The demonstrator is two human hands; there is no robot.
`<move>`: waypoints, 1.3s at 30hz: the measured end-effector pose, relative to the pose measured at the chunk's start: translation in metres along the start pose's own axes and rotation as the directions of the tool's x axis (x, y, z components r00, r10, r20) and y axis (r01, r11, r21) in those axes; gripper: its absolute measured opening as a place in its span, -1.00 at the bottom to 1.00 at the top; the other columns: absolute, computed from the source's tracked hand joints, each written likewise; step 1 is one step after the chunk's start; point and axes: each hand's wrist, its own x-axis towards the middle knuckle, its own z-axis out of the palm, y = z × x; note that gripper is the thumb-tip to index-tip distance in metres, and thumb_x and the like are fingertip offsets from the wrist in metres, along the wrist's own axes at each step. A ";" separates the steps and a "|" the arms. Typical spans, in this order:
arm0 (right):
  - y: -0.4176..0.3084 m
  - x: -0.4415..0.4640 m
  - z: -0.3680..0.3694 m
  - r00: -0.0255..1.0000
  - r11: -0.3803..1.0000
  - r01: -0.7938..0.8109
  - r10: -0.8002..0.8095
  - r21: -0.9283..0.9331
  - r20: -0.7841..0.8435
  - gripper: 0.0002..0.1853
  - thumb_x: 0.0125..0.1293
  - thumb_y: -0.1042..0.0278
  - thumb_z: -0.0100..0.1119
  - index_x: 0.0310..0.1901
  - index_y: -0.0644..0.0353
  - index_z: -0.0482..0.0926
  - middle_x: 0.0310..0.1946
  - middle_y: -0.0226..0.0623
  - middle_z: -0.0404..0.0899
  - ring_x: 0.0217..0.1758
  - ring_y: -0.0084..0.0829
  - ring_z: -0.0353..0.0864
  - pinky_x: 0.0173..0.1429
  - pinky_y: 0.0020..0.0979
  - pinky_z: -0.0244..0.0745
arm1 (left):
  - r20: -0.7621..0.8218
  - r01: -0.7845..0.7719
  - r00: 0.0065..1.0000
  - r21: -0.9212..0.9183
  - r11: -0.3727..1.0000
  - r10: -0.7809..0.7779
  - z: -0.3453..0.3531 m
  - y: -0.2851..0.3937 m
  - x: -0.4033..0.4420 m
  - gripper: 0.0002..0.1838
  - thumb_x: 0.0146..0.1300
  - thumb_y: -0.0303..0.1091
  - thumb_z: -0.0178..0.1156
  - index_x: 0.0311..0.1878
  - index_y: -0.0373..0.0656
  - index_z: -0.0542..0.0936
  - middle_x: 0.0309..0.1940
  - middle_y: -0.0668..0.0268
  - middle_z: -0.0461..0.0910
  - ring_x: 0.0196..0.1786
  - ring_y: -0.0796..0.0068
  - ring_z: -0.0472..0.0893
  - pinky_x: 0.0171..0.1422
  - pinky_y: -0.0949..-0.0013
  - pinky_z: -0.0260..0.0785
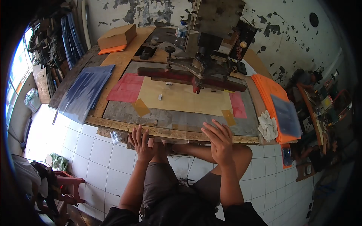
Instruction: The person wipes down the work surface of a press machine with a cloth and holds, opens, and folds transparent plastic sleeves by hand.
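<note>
Going left to right: blue-tinted clear sheets (85,92) sit at the left of the bench (109,122), overhanging the near edge, probably parked there for easy reach. Cardboard box (117,37) is far left, likely kept back out of the way. Left pink sheet (126,88) meets the cream panel (184,100), which lies mid-bench partly under the red bar (158,72); tan tape patches (141,108) at its near corners presumably stop it creeping. Left hand (142,145): fingers spread at the near edge, no grip visible. Faint clear patch between hands, maybe film, can't tell. Right hand (220,143): raised a bit, fingers extended, nothing visibly gripped. Right pink sheet (238,107) is beyond it. White cloth (267,125) rests beside the orange stack (267,86), probably handy for wiping; another clear stack (285,116) lies on the orange.
</note>
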 end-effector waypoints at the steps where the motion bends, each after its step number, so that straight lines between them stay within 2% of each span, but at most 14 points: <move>1: -0.002 -0.001 -0.003 1.000 1.000 0.000 0.000 -0.004 0.004 -0.58 0.52 0.59 0.17 0.29 0.02 0.80 0.42 -0.46 0.73 0.59 -0.22 0.57 0.63 0.02 0.35 | 0.008 0.000 1.000 0.003 1.000 0.000 -0.001 0.000 0.000 -0.19 0.23 -0.18 0.42 0.56 -0.05 0.40 0.69 -0.07 0.31 0.75 -0.38 0.18 0.82 -0.51 -0.17; 4: -0.009 -0.010 -0.011 1.000 1.000 -0.024 0.024 -0.001 0.003 -0.59 0.51 0.59 0.18 0.26 0.03 0.82 0.38 -0.46 0.75 0.56 -0.21 0.60 0.61 0.02 0.37 | 0.064 0.009 0.998 -0.001 1.000 -0.009 -0.009 0.000 0.001 -0.20 0.23 -0.18 0.42 0.56 -0.04 0.42 0.70 -0.02 0.31 0.76 -0.30 0.19 0.83 -0.46 -0.17; 7: -0.007 -0.033 -0.030 0.996 0.995 -0.086 0.086 0.045 0.004 -0.63 0.50 0.58 0.22 0.21 0.05 0.84 0.32 -0.45 0.80 0.52 -0.19 0.65 0.59 0.01 0.41 | 0.045 -0.012 0.999 -0.004 1.000 0.012 -0.023 0.005 0.010 -0.29 0.30 -0.20 0.35 0.53 -0.07 0.46 0.63 0.03 0.44 0.72 -0.19 0.30 0.83 -0.32 -0.08; 11: 0.006 -0.069 -0.067 0.975 0.965 -0.195 0.172 0.177 0.140 -0.67 0.46 0.59 0.31 0.15 0.06 0.87 0.27 -0.44 0.82 0.51 -0.16 0.67 0.59 0.00 0.44 | -0.001 0.034 0.999 -0.138 0.990 -0.034 -0.053 0.016 0.038 -0.49 0.42 -0.29 0.20 0.41 -0.18 0.56 0.38 0.11 0.69 0.55 -0.04 0.52 0.73 -0.12 0.06; 14: 0.017 -0.096 -0.091 0.931 0.921 -0.322 0.266 0.221 0.249 -0.69 0.45 0.62 0.34 0.08 0.03 0.90 0.28 -0.43 0.83 0.58 -0.14 0.62 0.69 0.07 0.37 | 0.046 0.029 0.999 -0.204 0.979 -0.019 -0.067 0.033 0.068 -0.54 0.40 -0.28 0.23 0.33 -0.18 0.61 0.35 0.12 0.71 0.50 -0.01 0.56 0.71 -0.12 0.10; 18: 0.030 -0.117 -0.109 0.873 0.875 -0.446 0.378 0.190 0.308 -0.69 0.40 0.65 0.37 0.01 0.03 0.92 0.29 -0.43 0.83 0.64 -0.14 0.57 0.76 0.15 0.26 | 0.261 -0.043 0.954 -0.360 0.932 0.146 -0.060 0.075 0.105 -0.53 0.24 -0.29 0.40 0.25 -0.07 0.71 0.35 0.24 0.71 0.46 0.11 0.61 0.72 -0.15 0.15; 20: 0.037 -0.119 -0.115 0.845 0.860 -0.481 0.403 0.169 0.353 -0.67 0.37 0.67 0.37 0.02 0.03 0.91 0.27 -0.44 0.84 0.63 -0.14 0.58 0.76 0.14 0.26 | 0.365 -0.081 0.899 -0.407 0.910 0.243 -0.052 0.096 0.114 -0.53 0.30 -0.21 0.47 0.26 -0.04 0.72 0.42 0.28 0.67 0.53 0.18 0.58 0.75 -0.18 0.14; 24: 0.045 -0.104 -0.139 0.755 0.827 -0.536 0.378 0.171 0.536 -0.51 0.26 0.58 0.49 0.25 0.05 0.81 0.47 -0.29 0.69 0.71 -0.09 0.45 0.78 0.10 0.25 | 0.486 -0.130 0.810 -0.396 0.909 0.328 -0.036 0.111 0.114 -0.52 0.38 -0.10 0.46 0.31 -0.02 0.71 0.50 0.30 0.61 0.60 0.21 0.52 0.78 -0.20 0.10; 27: 0.085 -0.109 -0.145 0.801 0.804 -0.552 0.437 0.222 0.410 -0.50 0.35 0.51 0.45 0.34 0.14 0.74 0.51 -0.17 0.64 0.76 -0.10 0.37 0.81 0.03 0.18 | 0.482 -0.113 0.821 -0.390 0.914 0.308 -0.032 0.116 0.105 -0.47 0.35 -0.08 0.46 0.34 0.00 0.71 0.52 0.32 0.61 0.63 0.22 0.50 0.79 -0.20 0.06; 29: 0.115 -0.108 -0.132 0.776 0.745 -0.624 0.626 0.236 0.076 -0.43 0.47 0.40 0.43 0.49 0.14 0.61 0.55 -0.10 0.59 0.77 -0.05 0.34 0.81 -0.02 0.18 | 0.488 -0.090 0.824 -0.388 0.917 0.287 -0.035 0.116 0.101 -0.44 0.34 -0.07 0.47 0.37 0.02 0.70 0.55 0.34 0.60 0.64 0.24 0.49 0.77 -0.16 0.08; 31: 0.153 -0.099 -0.126 0.800 0.789 -0.600 0.590 -0.129 -0.112 -0.36 0.56 0.24 0.40 0.60 0.13 0.49 0.62 -0.07 0.49 0.78 0.00 0.31 0.79 -0.03 0.22 | 0.475 -0.119 0.831 -0.358 0.926 0.290 -0.034 0.117 0.095 -0.41 0.32 -0.06 0.47 0.40 0.06 0.68 0.58 0.37 0.57 0.65 0.24 0.48 0.75 -0.12 0.11; 34: 0.198 -0.081 -0.115 0.773 0.711 -0.631 0.610 -0.311 -0.175 -0.32 0.61 0.15 0.36 0.67 0.03 0.40 0.68 -0.12 0.39 0.81 0.00 0.22 0.81 0.03 0.20 | 0.454 -0.136 0.847 -0.321 0.937 0.278 -0.030 0.115 0.081 -0.36 0.28 -0.04 0.49 0.43 0.10 0.67 0.62 0.40 0.55 0.66 0.25 0.47 0.72 -0.06 0.13; 37: 0.234 -0.084 -0.103 0.779 0.582 -0.561 0.613 -0.589 -0.135 -0.41 0.66 0.14 0.27 0.61 0.08 0.47 0.59 -0.10 0.50 0.72 0.06 0.34 0.74 0.02 0.31 | 0.441 -0.095 0.865 -0.323 0.942 0.238 -0.030 0.114 0.068 -0.32 0.23 -0.05 0.51 0.44 0.13 0.66 0.64 0.42 0.53 0.66 0.24 0.47 0.70 -0.04 0.14; 39: 0.253 -0.081 -0.104 0.718 0.634 -0.651 0.693 -0.417 -0.067 -0.47 0.67 0.19 0.25 0.57 0.10 0.52 0.52 -0.08 0.55 0.62 0.09 0.46 0.67 0.01 0.40 | 0.428 -0.074 0.876 -0.334 0.940 0.221 -0.030 0.113 0.066 -0.32 0.20 -0.06 0.52 0.43 0.15 0.67 0.64 0.43 0.53 0.66 0.23 0.47 0.69 -0.04 0.15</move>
